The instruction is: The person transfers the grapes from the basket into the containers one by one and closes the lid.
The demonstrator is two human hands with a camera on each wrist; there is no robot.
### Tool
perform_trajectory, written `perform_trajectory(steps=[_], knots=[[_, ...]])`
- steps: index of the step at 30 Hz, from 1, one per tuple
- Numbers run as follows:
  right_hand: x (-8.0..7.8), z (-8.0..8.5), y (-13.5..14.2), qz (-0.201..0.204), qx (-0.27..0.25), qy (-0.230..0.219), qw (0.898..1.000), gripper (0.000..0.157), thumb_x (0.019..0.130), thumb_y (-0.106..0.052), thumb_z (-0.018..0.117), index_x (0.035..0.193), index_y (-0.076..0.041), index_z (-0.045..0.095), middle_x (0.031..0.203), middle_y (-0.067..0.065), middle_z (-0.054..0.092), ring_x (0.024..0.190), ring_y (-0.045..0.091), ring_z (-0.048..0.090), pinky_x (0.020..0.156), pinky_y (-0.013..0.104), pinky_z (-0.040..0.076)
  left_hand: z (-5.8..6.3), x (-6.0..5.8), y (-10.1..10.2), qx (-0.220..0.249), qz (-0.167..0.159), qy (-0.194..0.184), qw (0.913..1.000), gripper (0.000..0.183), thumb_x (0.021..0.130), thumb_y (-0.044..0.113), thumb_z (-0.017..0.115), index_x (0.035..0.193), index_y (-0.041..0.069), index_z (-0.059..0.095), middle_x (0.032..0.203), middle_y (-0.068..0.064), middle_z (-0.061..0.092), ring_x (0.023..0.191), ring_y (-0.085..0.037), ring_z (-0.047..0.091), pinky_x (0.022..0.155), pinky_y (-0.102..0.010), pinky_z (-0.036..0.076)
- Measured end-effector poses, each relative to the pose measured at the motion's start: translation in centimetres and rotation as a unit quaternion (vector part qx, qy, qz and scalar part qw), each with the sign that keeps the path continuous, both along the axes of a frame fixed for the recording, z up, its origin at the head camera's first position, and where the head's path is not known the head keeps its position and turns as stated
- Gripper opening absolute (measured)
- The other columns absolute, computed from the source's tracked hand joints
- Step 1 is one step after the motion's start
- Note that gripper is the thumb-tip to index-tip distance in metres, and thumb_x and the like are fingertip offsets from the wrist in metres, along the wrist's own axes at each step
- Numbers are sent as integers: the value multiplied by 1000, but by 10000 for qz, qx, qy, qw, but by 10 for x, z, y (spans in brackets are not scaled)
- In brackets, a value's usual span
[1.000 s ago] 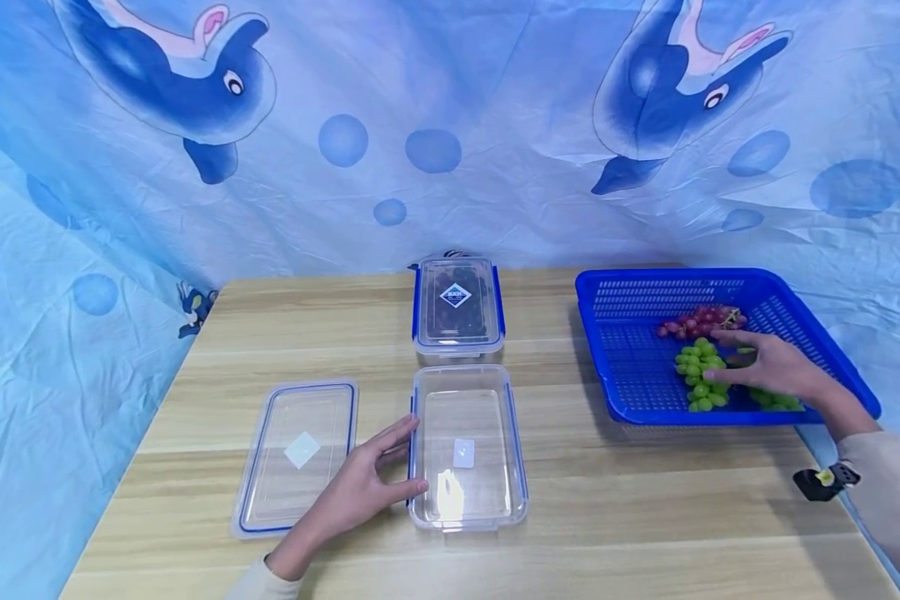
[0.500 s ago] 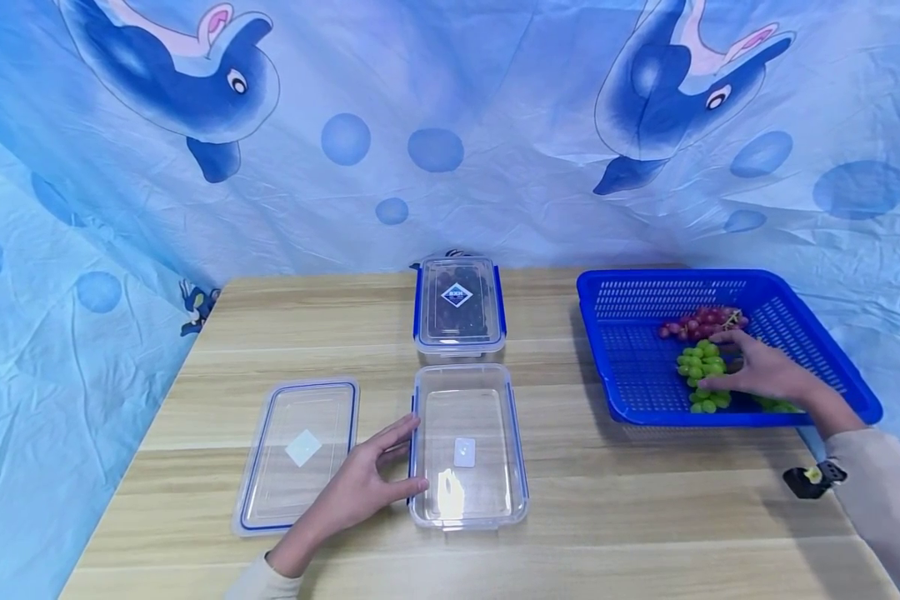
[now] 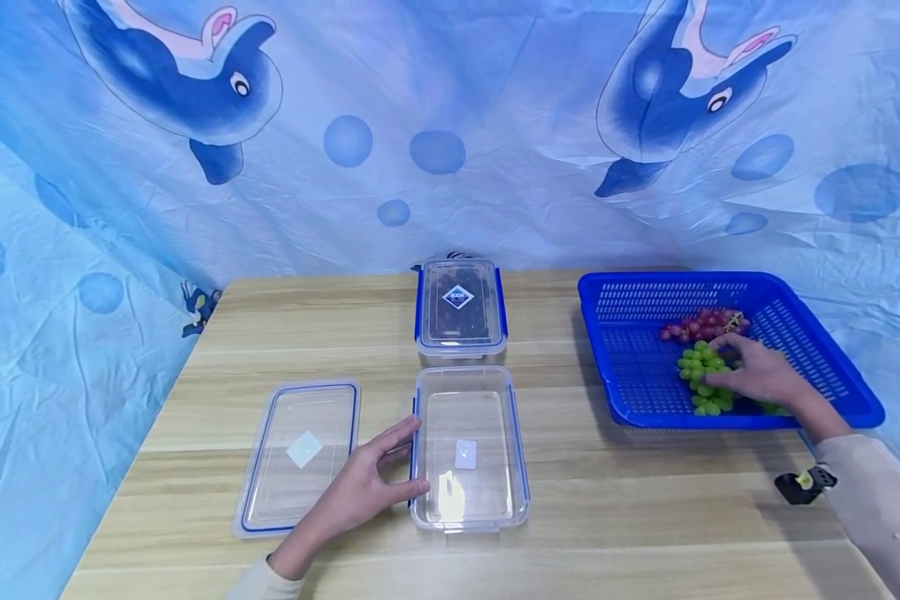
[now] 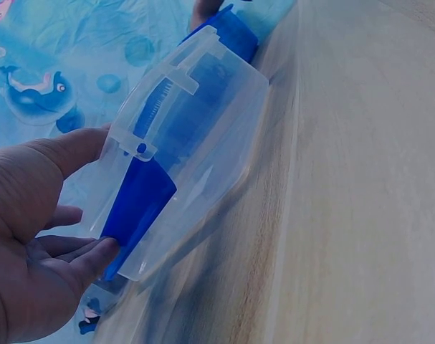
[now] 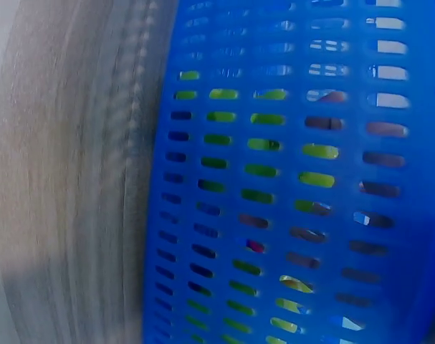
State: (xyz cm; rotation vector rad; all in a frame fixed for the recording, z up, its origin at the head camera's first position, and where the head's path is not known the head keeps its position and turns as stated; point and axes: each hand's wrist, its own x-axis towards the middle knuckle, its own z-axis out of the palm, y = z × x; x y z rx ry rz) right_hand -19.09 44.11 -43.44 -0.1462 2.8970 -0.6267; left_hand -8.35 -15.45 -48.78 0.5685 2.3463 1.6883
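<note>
My left hand (image 3: 363,487) lies along the left side of a clear, lidless food container (image 3: 487,417), its fingers and thumb extended and touching that side. In the left wrist view, fingertips of the left hand (image 4: 31,229) touch the blue side latch (image 4: 138,208). Inside the blue basket (image 3: 630,417), my right hand (image 3: 765,371) holds a bunch of green grapes (image 3: 696,367) between thumb and fingers. Part of the bunch is hidden by the hand. The right wrist view shows the perforated basket wall (image 5: 274,193), with green grapes glimpsed through its slots.
A detached clear lid (image 3: 288,492) with a blue seal lies on the left. Behind the open container stands a lidded container (image 3: 461,321) with dark contents. Red grapes (image 3: 701,323) lie at the back of the basket. A printed blue cloth (image 3: 495,217) hangs behind the table.
My right hand and forearm have shifted slightly left, the fingers closing in on the green grapes. The left hand and the open container have stayed in place.
</note>
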Motion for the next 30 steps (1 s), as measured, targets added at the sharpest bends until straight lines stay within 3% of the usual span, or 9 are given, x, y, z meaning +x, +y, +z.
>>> perform_trajectory(steps=[4, 11, 17, 19, 23, 25, 28, 30], knots=[[-1, -1, 1, -142, -55, 201, 9997, 59, 90, -32, 80, 129, 6, 56, 117, 38, 62, 81, 30, 61, 59, 32, 46, 0, 0, 0, -17, 1, -17, 10000, 90, 80, 24, 88, 152, -3, 41, 160, -24, 35, 134, -41, 53, 111, -39, 45], [2, 3, 8, -416, -494, 338, 9973, 58, 95, -34, 74, 135, 4, 57, 127, 39, 58, 86, 31, 70, 64, 30, 51, -1, -1, -1, -2, -58, -5, 10000, 89, 81, 25, 87, 152, -4, 41, 161, -24, 35, 134, -42, 53, 111, -39, 45], [4, 10, 6, -819, -1061, -9, 9910, 64, 100, -40, 67, 140, 7, 52, 134, 44, 51, 79, 19, 72, 65, 29, 58, 0, -1, -1, -12, -81, -9, 10000, 90, 81, 26, 87, 152, -4, 41, 160, -24, 34, 135, -41, 52, 111, -39, 45], [4, 11, 5, -925, -1209, -93, 9883, 66, 100, -40, 65, 141, 9, 51, 136, 45, 47, 80, 20, 74, 66, 29, 59, 0, -1, -1, -6, -68, -42, 10000, 91, 81, 26, 87, 152, -3, 41, 161, -24, 34, 135, -40, 52, 111, -39, 45], [5, 11, 5, -1038, -1477, -134, 9835, 67, 101, -40, 65, 142, 9, 48, 147, 45, 36, 79, 12, 72, 68, 26, 60, 2, 0, 0, 11, -21, -110, 9999, 91, 79, 25, 88, 153, -2, 41, 161, -21, 35, 135, -38, 53, 111, -36, 46], [5, 11, 6, -1104, -1771, -83, 9779, 65, 101, -38, 65, 142, 9, 48, 149, 37, 39, 80, 3, 69, 69, 24, 61, 2, 0, 0, 16, -33, -86, 10000, 91, 80, 25, 88, 152, -3, 41, 161, -22, 35, 135, -39, 53, 110, -37, 46], [7, 14, 5, -1186, -2253, 103, 9670, 58, 101, -33, 66, 141, 4, 49, 136, 5, 55, 83, -7, 63, 72, 23, 62, 2, -1, 0, 0, -72, -37, 10000, 90, 81, 24, 87, 152, -4, 40, 161, -23, 34, 134, -40, 53, 110, -38, 46], [8, 20, 2, -1218, -2489, 218, 9606, 55, 101, -32, 67, 143, 0, 50, 121, -15, 53, 87, -10, 62, 74, 20, 62, 2, -1, -1, -21, -91, -11, 10000, 89, 81, 24, 87, 152, -5, 40, 161, -24, 34, 134, -41, 53, 110, -38, 46]])
